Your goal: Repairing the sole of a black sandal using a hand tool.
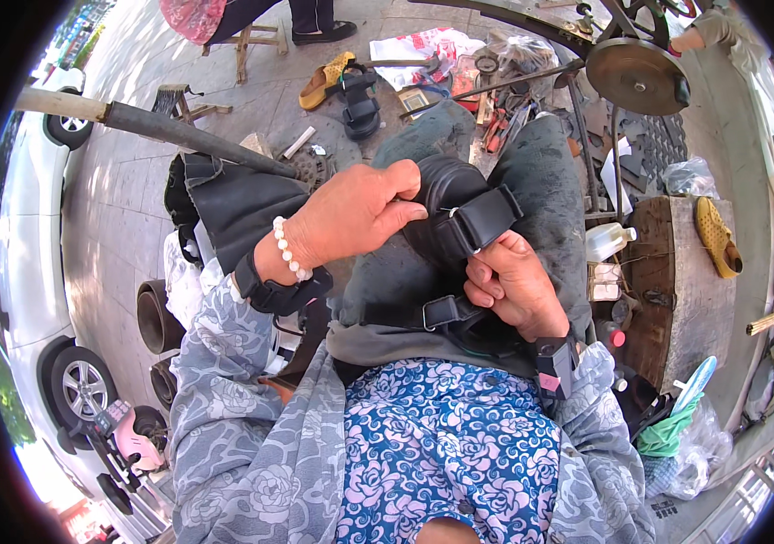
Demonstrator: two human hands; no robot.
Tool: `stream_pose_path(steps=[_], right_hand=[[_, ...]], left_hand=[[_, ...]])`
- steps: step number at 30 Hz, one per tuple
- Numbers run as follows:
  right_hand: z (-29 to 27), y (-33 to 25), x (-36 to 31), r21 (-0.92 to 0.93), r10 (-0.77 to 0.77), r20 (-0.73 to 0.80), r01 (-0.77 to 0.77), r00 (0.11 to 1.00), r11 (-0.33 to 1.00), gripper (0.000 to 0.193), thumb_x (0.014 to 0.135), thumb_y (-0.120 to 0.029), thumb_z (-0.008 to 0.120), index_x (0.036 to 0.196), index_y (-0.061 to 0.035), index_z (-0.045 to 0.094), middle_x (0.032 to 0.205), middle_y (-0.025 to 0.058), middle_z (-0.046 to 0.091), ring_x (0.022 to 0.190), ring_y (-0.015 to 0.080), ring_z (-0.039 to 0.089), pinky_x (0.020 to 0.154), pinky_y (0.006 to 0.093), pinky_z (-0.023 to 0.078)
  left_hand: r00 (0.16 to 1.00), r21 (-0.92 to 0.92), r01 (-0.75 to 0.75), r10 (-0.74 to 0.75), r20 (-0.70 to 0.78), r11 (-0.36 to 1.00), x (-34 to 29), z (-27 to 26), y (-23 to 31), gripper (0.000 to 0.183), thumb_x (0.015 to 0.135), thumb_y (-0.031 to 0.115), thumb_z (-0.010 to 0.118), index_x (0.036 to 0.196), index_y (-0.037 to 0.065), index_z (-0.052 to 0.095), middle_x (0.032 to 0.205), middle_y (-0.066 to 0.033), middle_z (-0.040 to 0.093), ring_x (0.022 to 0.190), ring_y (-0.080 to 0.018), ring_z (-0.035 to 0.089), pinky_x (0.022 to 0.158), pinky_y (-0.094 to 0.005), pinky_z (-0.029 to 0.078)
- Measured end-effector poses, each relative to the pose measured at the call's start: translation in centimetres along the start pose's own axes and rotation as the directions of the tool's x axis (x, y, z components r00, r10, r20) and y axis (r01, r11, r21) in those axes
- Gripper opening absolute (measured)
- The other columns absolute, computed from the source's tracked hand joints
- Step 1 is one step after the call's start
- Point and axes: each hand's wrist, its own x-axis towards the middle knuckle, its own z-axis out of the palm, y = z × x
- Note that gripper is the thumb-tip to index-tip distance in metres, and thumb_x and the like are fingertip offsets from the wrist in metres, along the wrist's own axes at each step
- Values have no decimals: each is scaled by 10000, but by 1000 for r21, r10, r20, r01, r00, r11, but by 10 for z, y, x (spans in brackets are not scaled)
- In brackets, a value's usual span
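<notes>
Black sandal (437, 195), right hand (521, 286) at edge, wooden box (652, 295) apart

At centre, the black sandal (459, 218) looks leather-like, smooth and softly glossy; the dark lap cloth (387, 281) is matt and scuffed. Right, a rough wooden box (693, 295); upper right, a dull metal wheel (636, 77).

Head view, over a seated person's lap. The left hand (355, 213), wearing a white bead bracelet (286, 249), curls beside a black sandal (437, 236); the right hand (514, 281) grips the sandal near its strap (488, 220). Beyond: metal wheel (638, 80). Right: wooden box (663, 290) bearing a yellow clog (718, 238). Far left: white car (29, 254).
</notes>
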Motion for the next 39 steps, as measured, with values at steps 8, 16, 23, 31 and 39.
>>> stream_pose_path(steps=[8,16,23,31,39], right_hand=[[-5,-9,4,-54,101,79,-97,992,994,51,894,-71,553,861,-38,574,664,56,571,477,103,466,475,289,460],[1,-14,-12,-116,83,89,-73,993,991,217,908,-122,569,1093,-11,552,896,96,618,606,118,572,692,313,557],[-5,-12,-7,111,112,91,-122,989,986,302,903,-342,604,908,-40,592,776,56,604,570,109,519,618,327,533],[25,-2,-8,104,8,-212,15,977,995,209,863,-255,667,809,-83,559,716,20,558,551,96,476,481,270,393],[23,10,-12,439,-41,23,27,999,898,156,850,-39,626,944,-124,536,829,-32,556,574,62,460,544,235,367]], left_hand=[[997,-100,53,-57,-47,994,6,1,-18,295,786,149,733,782,22,466,628,-69,456,512,-143,413,485,-281,356],[995,-9,82,-82,-62,997,6,3,-21,326,786,212,731,743,28,465,601,-67,449,502,-147,393,476,-284,351],[990,438,-36,93,-109,898,-7,-1,14,221,823,263,644,761,75,546,642,-103,541,574,-322,572,501,-409,445],[978,526,-160,205,-29,835,-22,-15,10,188,790,98,641,971,83,593,743,-78,539,629,-274,556,529,-373,420],[966,559,-224,258,19,798,-23,-22,11,261,762,84,644,1021,92,608,702,-52,527,573,-251,552,496,-355,425]])
